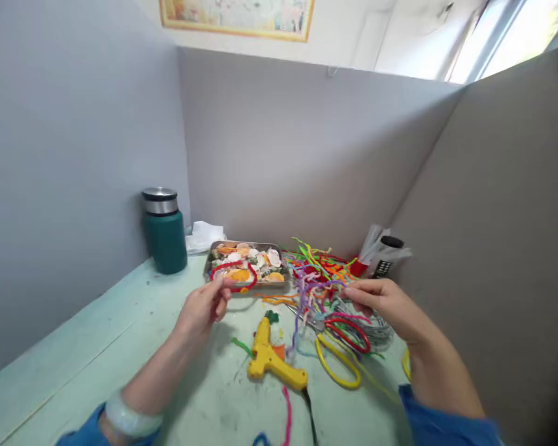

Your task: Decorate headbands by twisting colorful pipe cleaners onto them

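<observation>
My left hand (209, 299) pinches a red pipe cleaner (253, 274) bent into an open loop, held up in front of the metal tray. Over on the right, my right hand (376, 296) has its fingers closed on the end of a purple pipe cleaner (302, 303), which arches left and hangs down toward the table. Behind that hand lies a tangled heap of many-coloured pipe cleaners (316, 266). Below and between the hands rests a yellow hot glue gun (265, 356). Scissors with red and yellow handles (337, 362) lie just right of it.
A metal tray (246, 284) of orange and white pieces stands at the back. A green bottle (165, 241) is at the left, beside white tissue (204, 235). Coiled grey wire (379, 334) and clear sticks (369, 244) sit at right. Grey partitions (297, 155) enclose the table.
</observation>
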The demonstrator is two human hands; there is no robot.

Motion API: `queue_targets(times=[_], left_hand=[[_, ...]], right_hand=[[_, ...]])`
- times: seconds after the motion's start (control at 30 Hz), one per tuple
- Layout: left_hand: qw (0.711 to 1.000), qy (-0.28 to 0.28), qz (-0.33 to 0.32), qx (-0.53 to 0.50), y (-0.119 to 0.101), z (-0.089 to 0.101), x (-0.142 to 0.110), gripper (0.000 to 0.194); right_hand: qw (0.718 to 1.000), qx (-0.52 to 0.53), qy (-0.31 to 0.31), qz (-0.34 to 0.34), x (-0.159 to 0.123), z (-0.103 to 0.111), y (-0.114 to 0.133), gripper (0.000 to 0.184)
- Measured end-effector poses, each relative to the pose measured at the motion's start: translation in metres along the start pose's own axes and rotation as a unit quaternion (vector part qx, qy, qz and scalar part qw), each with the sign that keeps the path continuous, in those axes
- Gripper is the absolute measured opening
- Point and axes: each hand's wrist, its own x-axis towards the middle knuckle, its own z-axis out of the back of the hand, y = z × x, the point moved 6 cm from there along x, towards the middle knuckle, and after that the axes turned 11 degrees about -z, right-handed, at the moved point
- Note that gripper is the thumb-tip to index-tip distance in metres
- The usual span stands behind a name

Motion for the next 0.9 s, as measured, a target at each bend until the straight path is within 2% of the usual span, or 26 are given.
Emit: queue_targets(times=[0.07,0.13,0.23,0.3,0.37,0.43,0.5,0.57,0.67,0.7,0.73,0.83,0.9], left_hand=[[0.994,-0.027,-0.066,0.085,-0.01,-0.003,-0.007,0.035],[0.974,-0.037,-0.151,0.164,-0.026,-0.011,-0.016,0.028],[0.906,-0.018,-0.324,0.271,-0.058,-0.031,-0.035,0.019],[0.854,0.007,-0.409,0.321,-0.073,-0.045,-0.047,0.023],[0.811,0.039,-0.459,0.36,-0.082,-0.057,-0.056,0.032],[0.79,0.086,-0.472,0.382,-0.083,-0.066,-0.059,0.035],[0.802,0.132,-0.448,0.373,-0.081,-0.071,-0.059,0.028],[0.852,0.145,-0.376,0.335,-0.077,-0.069,-0.055,0.02],[0.94,0.134,-0.206,0.236,-0.059,-0.061,-0.048,0.025],[0.958,0.14,-0.158,0.196,-0.052,-0.062,-0.047,0.028],[0.969,0.152,-0.12,0.154,-0.044,-0.064,-0.048,0.03],[0.979,0.191,-0.047,0.057,-0.026,-0.073,-0.052,0.031],[0.978,0.208,-0.007,0.03,-0.017,-0.077,-0.055,0.033]], right_hand=[[1.0,-0.005,0.004,0.01,-0.004,-0.003,0.008,0.034],[1.0,-0.006,0.007,0.023,-0.007,-0.007,0.015,0.035],[0.999,-0.002,0.012,0.047,-0.011,-0.018,0.028,0.035],[0.997,-0.002,0.02,0.069,-0.015,-0.027,0.037,0.032],[0.995,0.0,0.034,0.09,-0.02,-0.037,0.047,0.03],[0.993,0.011,0.053,0.103,-0.025,-0.048,0.055,0.027],[0.991,0.038,0.07,0.107,-0.027,-0.057,0.059,0.023],[0.983,0.111,0.092,0.111,-0.026,-0.066,0.061,0.024],[0.953,0.233,0.138,0.136,-0.022,-0.082,0.064,0.067],[0.947,0.246,0.147,0.143,-0.02,-0.088,0.064,0.071],[0.948,0.239,0.151,0.147,-0.019,-0.094,0.065,0.067],[0.967,0.181,0.107,0.148,-0.015,-0.108,0.064,0.027],[0.972,0.176,0.065,0.142,-0.013,-0.111,0.064,0.024]])
